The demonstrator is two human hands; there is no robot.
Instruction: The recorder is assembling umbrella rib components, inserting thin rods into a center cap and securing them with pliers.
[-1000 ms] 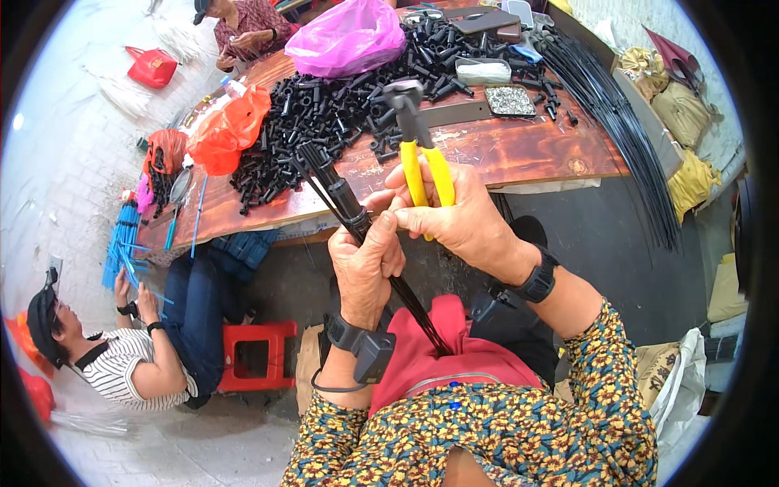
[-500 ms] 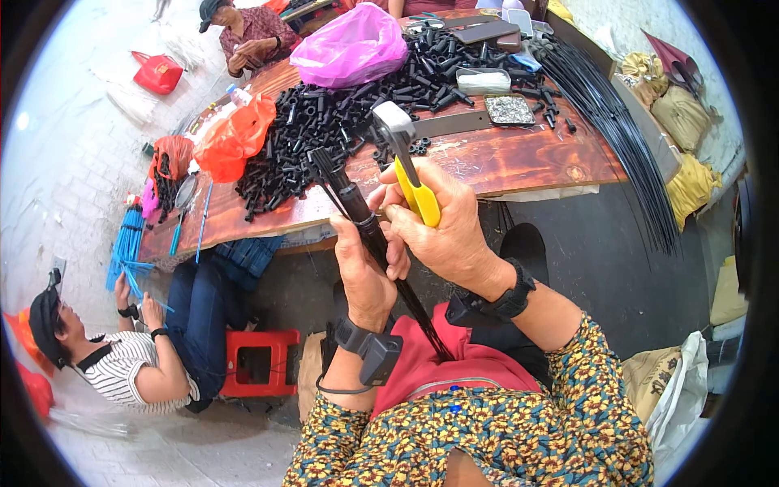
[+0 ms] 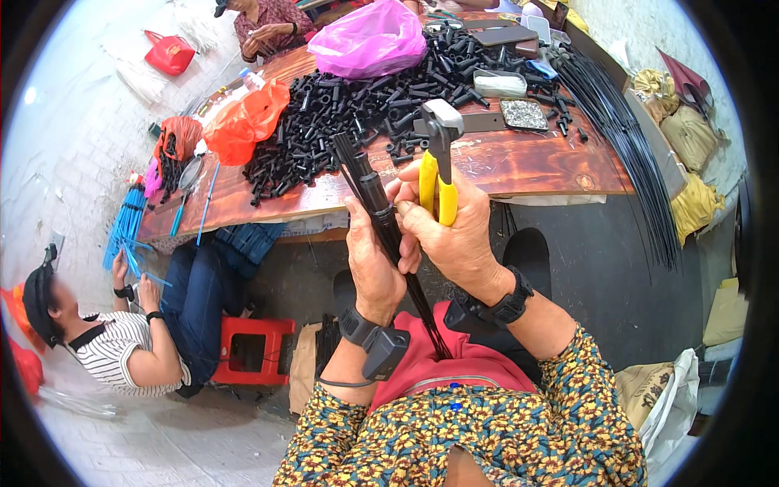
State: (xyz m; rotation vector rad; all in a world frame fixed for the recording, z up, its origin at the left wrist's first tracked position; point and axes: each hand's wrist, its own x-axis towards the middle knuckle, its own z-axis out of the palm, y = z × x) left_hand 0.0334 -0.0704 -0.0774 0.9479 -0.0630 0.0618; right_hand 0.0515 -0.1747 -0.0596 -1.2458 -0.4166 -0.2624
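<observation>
Fingers (image 3: 410, 256) of the left hand (image 3: 375, 274) are closed around the bundle of thin black rods (image 3: 418, 299), which stands tilted before the body, its lower end at the red cloth (image 3: 479, 357) on the lap and its upper end near the edge of the wooden counter (image 3: 535, 170). The right hand (image 3: 462, 243) grips the yellow-handled pliers (image 3: 439, 150), head upward, while its fingertips are close to the bundle beside the black sleeve (image 3: 372, 193); whether they pinch something small there, I cannot tell. If the left grip loosens, the rods could slide down or spread apart, because they are slim and seem smooth. The pliers could tip from the palm, since the same hand seems occupied with its fingertips, and their metal head could then knock the rods.
</observation>
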